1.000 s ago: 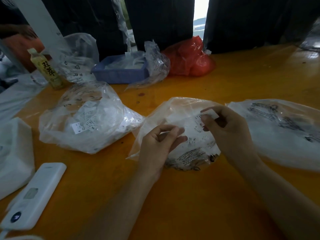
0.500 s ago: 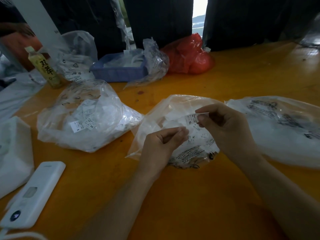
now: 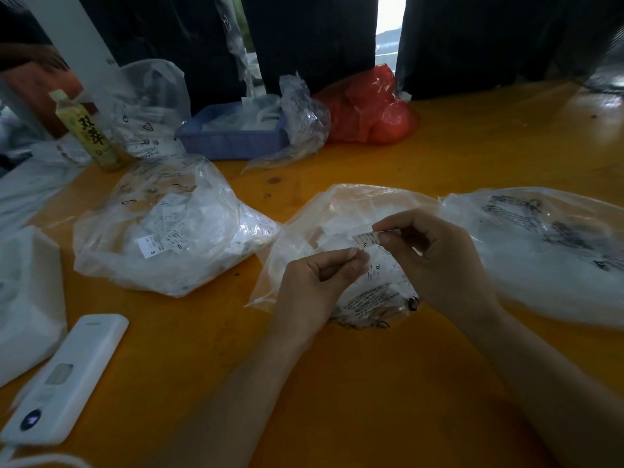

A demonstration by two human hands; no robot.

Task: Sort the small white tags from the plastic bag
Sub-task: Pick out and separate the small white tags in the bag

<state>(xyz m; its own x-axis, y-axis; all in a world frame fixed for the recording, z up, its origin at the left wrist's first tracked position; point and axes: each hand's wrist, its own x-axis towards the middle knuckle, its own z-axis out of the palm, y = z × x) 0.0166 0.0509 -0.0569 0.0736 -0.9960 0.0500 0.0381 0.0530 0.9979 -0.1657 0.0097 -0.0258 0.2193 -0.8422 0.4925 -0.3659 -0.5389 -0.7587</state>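
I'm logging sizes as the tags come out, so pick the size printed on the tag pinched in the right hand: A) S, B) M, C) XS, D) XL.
D: the small white tag pinched by the right hand over the middle plastic bag reads XL; the S and XS tags lie inside the bag to the left.

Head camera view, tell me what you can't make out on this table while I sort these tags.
- Small print on the tag the right hand pinches: too small; only XL reads.
- What the left hand pinches: hidden by its fingers.
- Red bag contents: plastic is opaque.
- Blue tray contents: covered by crumpled clear plastic.
- White block at left: cut off by the edge.
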